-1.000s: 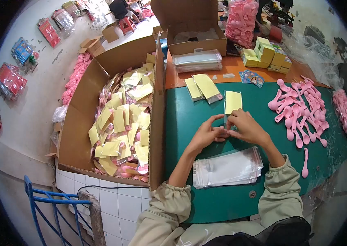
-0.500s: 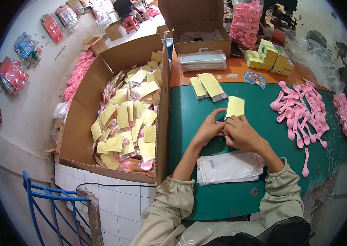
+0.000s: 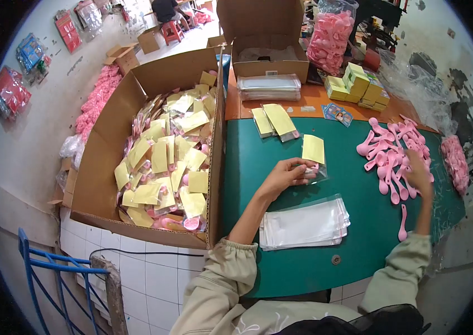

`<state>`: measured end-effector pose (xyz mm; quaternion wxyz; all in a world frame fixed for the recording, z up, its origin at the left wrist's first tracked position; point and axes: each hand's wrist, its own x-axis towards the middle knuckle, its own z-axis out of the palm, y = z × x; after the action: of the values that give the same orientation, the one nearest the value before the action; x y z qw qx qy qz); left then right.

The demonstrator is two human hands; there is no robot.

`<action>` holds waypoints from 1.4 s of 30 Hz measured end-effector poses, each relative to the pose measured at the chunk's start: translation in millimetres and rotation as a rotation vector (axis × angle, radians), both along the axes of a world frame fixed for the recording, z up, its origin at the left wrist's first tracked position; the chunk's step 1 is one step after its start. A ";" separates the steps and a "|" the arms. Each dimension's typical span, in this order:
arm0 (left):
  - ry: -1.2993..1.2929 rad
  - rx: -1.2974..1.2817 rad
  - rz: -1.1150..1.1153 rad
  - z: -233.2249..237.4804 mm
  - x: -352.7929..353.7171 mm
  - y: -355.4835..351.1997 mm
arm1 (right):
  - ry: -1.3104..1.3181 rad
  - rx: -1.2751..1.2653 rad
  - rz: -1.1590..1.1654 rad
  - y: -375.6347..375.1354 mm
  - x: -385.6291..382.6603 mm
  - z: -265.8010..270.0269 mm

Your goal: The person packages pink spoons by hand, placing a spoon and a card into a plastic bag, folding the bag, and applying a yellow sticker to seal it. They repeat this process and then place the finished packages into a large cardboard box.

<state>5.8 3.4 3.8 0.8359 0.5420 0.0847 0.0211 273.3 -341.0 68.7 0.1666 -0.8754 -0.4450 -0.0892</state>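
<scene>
My left hand [image 3: 287,176] is closed on the lower end of a clear plastic bag [image 3: 320,174]. A yellow card [image 3: 313,149] fills the bag's upper part, and some pink shows by my fingers. Over the heap of pink spoons [image 3: 388,156] on the right, my right hand [image 3: 418,174] reaches down, its fingers blurred and partly lost against the spoons. One spoon [image 3: 402,222] lies apart, nearer to me. In front of my left hand is a stack of flat clear bags [image 3: 303,224].
A large cardboard box [image 3: 136,228] of filled, yellow-carded bags stands left of the green table [image 3: 281,273]. Further back are packed bags [image 3: 276,121], picture cards [image 3: 338,114], yellow stacks [image 3: 356,84], clear sleeves [image 3: 270,88] and a sack of spoons [image 3: 331,39].
My right hand has left the bag and swung right to the spoon heap. My left hand stays on the bag, which now lies lower and more exposed. The whole view has shifted slightly.
</scene>
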 end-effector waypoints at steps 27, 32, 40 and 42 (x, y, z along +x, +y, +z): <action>-0.074 0.879 0.199 -5.8 2.7 -4.6 | 1.132 0.679 0.103 179.5 -145.4 -74.5; 0.001 0.691 0.223 -12.5 4.5 -4.5 | 1.209 0.747 0.061 181.2 -143.8 -76.5; 0.106 0.635 0.223 -12.0 7.6 -2.7 | 1.147 0.797 0.018 184.5 -149.3 -75.3; 0.073 0.562 0.304 -14.7 8.1 -4.9 | 1.143 0.786 0.033 184.0 -147.8 -77.0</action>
<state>13.9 -1.4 -11.0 0.6371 0.7332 0.1852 0.1488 125.4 -157.0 -8.3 0.6810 -0.6528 -0.2355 0.2337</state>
